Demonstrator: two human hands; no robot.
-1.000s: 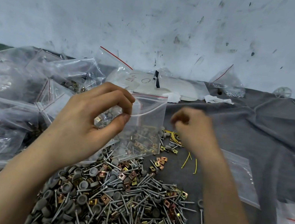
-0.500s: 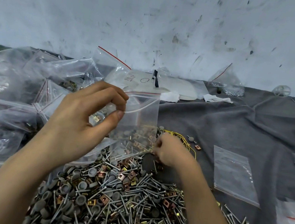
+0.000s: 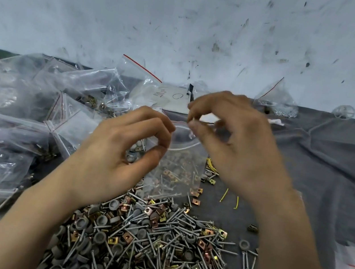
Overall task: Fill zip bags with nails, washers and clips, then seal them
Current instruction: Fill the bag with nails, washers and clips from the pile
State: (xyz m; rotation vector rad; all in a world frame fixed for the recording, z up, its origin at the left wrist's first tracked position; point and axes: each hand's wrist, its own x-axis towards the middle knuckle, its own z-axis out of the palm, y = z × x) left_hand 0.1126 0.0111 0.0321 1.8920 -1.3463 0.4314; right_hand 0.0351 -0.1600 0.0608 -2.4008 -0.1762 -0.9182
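Both grips are pinches. The left hand (image 3: 121,155) closes thumb and forefinger on the 9 o'clock corner of the mouth of one clear zip bag (image 3: 179,172), its other fingers curled above, wrist coming up from 7 o'clock. The right hand (image 3: 239,149), entering from 5 o'clock, nips a thin dark piece (image 3: 208,122), too blurred to name, between thumb and forefinger just over the bag's mouth, with its other fingers loosely bent. The bag hangs at the middle of the view, red line along its top, mouth open; whether the bits seen through it are inside or behind I cannot tell. Below it, at 6 o'clock, a pile of nails, washers and clips (image 3: 149,242) lies on the grey cloth (image 3: 318,172) over the counter. Two loose yellow wire bits (image 3: 224,195) lie at 4 o'clock from the bag. A heap of filled bags (image 3: 23,108) sits at 9 o'clock. At 12 o'clock a white sheet (image 3: 172,103) bears a handwritten "O" beside a scrawl I cannot read. One more bag (image 3: 276,99) leans on the wall at 1 o'clock.
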